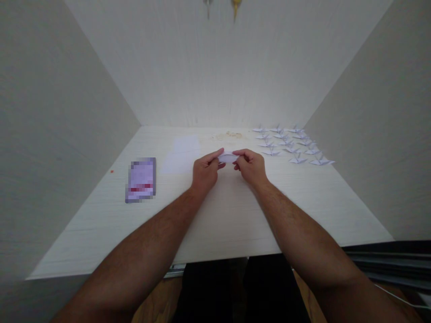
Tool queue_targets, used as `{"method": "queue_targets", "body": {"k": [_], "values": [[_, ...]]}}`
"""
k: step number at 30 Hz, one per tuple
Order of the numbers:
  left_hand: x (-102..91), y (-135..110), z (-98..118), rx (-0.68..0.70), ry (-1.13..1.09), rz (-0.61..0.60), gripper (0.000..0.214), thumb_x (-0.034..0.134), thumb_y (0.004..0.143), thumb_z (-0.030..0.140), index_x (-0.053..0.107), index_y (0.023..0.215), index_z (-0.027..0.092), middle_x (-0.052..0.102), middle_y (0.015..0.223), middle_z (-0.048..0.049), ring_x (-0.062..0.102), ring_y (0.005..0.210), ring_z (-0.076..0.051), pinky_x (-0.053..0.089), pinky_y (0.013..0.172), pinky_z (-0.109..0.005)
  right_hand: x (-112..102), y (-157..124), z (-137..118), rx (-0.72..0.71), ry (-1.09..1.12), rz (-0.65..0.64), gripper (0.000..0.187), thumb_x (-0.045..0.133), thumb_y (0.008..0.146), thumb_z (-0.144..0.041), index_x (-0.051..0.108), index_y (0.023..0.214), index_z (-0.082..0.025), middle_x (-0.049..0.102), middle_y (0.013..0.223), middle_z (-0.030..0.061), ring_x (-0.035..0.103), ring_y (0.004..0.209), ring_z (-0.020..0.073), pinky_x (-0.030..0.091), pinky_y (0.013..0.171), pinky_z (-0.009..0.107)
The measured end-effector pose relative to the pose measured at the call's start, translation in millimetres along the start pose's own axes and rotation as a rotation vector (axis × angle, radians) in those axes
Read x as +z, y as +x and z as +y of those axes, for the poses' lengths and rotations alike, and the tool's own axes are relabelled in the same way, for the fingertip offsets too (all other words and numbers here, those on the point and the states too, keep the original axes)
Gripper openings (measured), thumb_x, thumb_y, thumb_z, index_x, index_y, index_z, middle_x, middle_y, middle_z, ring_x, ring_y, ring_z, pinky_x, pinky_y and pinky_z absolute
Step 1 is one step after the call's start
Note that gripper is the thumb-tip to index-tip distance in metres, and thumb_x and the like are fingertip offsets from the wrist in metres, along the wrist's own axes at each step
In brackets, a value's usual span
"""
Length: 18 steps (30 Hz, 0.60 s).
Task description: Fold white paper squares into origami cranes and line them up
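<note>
At twelve o'clock from the person, left hand (204,172) and right hand (253,169) had fingers pinched on opposite ends of a folded paper (228,158). Uneven pulling risked tearing it; a stray swing toward one o'clock risked scattering the paper birds (288,144).

No legible text, labels or numbers

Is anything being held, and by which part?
A piece of white paper, held at both ends: left end by the left hand, right end by the right hand.
</note>
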State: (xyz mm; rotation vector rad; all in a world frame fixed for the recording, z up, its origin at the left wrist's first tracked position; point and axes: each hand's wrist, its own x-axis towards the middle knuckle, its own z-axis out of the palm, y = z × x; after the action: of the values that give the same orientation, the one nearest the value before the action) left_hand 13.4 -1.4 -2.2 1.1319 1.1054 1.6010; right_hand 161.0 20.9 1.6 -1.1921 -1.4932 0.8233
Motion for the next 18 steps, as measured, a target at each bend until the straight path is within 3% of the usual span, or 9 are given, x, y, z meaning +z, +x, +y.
{"method": "queue_targets", "body": {"k": [5,13,18], "values": [[1.0,-2.2,3.6,-0.012,-0.049,-0.01,0.027,0.066,0.079,0.025,0.077,0.103,0.017,0.074,0.108,-0.0072,0.07,0.093,-0.02,0.061,0.09,-0.044,2.2,-2.4,-1.3,-0.111,-0.093,-0.029,0.038,0.065,0.074,-0.026,0.069,0.111,-0.021,0.066,0.067,-0.0027,0.06,0.059,0.0123,0.051,0.062,0.027],[0.3,-4.1,7.4,-0.008,-0.022,-0.122,0.03,0.077,0.069,0.025,0.075,0.098,0.017,0.075,0.103,-0.0069,0.071,0.092,-0.021,0.059,0.092,-0.045,1.4,-3.7,-6.8,-0.138,-0.148,0.06,0.018,0.064,0.076,-0.025,0.071,0.092,-0.021,0.074,0.086,0.0018,0.067,0.078,0.016,0.053,0.072,0.029],[-1.7,-3.2,8.3,-0.038,-0.077,-0.135,0.023,0.074,0.073,0.032,0.071,0.092,0.017,0.073,0.086,-0.0027,0.07,0.084,-0.017,0.061,0.086,-0.041,1.5,-4.7,-4.9,-0.279,-0.208,0.013,0.014,0.061,0.08,-0.021,0.071,0.09,-0.022,0.073,0.087,0.0015,0.066,0.078,0.0156,0.052,0.074,0.03]]}}
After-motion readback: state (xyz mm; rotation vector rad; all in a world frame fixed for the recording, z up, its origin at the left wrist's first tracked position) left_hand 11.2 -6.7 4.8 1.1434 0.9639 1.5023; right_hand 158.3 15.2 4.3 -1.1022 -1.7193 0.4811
